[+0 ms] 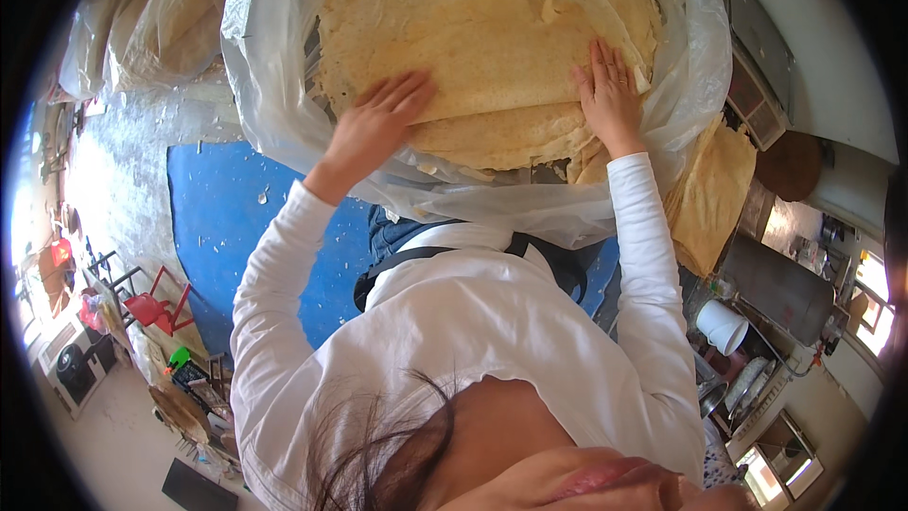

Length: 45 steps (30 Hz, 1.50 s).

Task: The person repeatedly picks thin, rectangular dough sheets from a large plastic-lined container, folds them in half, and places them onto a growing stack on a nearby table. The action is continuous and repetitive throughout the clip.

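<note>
Large thin round flatbreads [482,28] lie stacked before me inside a wide clear plastic sheet or bag [273,64]. The top sheet has a straight folded edge towards me, with another layer [496,135] showing below it. My left hand [386,110], a little blurred, rests on or just over the left part of that edge, palm down. My right hand [608,89] lies flat on the right part, fingers pointing away from me, a ring on one finger. Neither hand appears to grip the bread.
A blue mat [241,227] with crumbs covers floor at the left. More plastic-wrapped bundles [163,28] stand at upper left. Folded flatbreads [713,191], a scale [759,92], a white bucket [722,326] and a metal cylinder [780,291] are at the right. A red stool [156,309] stands far left.
</note>
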Available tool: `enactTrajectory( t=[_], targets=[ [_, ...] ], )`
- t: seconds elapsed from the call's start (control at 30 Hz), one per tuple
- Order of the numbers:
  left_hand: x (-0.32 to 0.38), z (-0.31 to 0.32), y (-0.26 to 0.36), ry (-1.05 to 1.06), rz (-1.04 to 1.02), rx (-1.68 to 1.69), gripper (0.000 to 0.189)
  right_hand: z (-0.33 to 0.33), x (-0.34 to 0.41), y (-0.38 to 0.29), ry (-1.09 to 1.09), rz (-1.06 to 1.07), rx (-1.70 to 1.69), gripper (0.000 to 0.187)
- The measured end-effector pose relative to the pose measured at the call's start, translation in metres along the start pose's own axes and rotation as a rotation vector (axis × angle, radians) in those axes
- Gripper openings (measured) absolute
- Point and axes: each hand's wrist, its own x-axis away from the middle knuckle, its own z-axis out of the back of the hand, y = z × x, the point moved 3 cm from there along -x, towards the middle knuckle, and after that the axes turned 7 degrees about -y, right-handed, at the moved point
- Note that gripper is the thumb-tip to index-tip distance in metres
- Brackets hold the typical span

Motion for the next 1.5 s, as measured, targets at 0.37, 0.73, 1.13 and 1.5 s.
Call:
enactTrajectory(
  t=[0.37,0.73,1.13,1.5],
  targets=[
    [-0.07,0.052,-0.029,-0.534,-0.157,0.339,0.037,0.014,0.064,-0.246,-0.023,0.597,-0.301,0.054],
    [-0.155,0.013,-0.079,0.448,0.145,-0.506,0.072,0.003,0.06,-0.165,-0.086,-0.585,-2.769,0.046],
    [-0.129,-0.029,-0.04,0.333,0.335,-0.098,0.076,0.035,0.018,-0.086,0.161,0.244,-0.342,0.054],
    [-0.066,-0.036,0.034,0.508,0.607,1.412,0.065,0.014,0.015,-0.071,-0.125,0.321,-0.268,0.071]
  ],
)
